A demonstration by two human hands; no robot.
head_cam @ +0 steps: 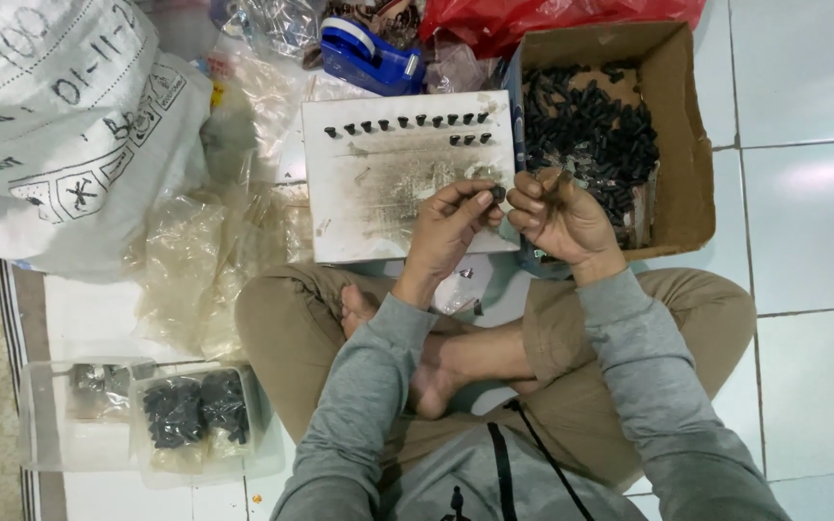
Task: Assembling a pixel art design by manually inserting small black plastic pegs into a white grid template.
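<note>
My left hand [451,227] pinches a small black rubber piece [498,193] between thumb and fingertips over the near right corner of a white board [378,193]. My right hand [560,217] is curled around several more black pieces, touching the left hand's fingertips. The board carries a row of small black pieces [405,123] standing along its far edge and a short second row below it. A cardboard box [680,145] right of the board is full of the same black pieces [591,125].
I sit cross-legged on a white tiled floor [813,212]. A large white printed sack [60,125] lies far left. Crumpled clear plastic bags [205,260] lie beside it. Clear tubs [200,420] of black pieces sit near left. A blue tape dispenser [369,53] and red bag [552,17] lie beyond.
</note>
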